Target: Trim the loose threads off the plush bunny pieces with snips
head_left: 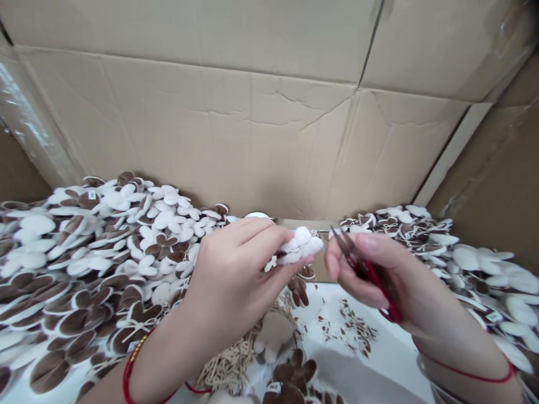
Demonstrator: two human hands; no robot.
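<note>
My left hand (242,269) pinches a folded white plush piece (301,247) between thumb and fingers, near the middle of the view. Most of that piece is covered by the hand. In my right hand (379,269) is a pair of small red-handled scissors (370,275), its blades pointing up and left towards the plush piece but apart from it. Below the hands, several brown and white bunny-shaped plush pieces (295,370) lie beside a heap of thin beige cords (227,362).
A big pile of plush pieces (92,252) spreads over the left side, and another pile (484,269) lies to the right. Small brown scraps (357,331) are scattered on the white table (370,370). A tall cardboard wall (236,129) closes off the back.
</note>
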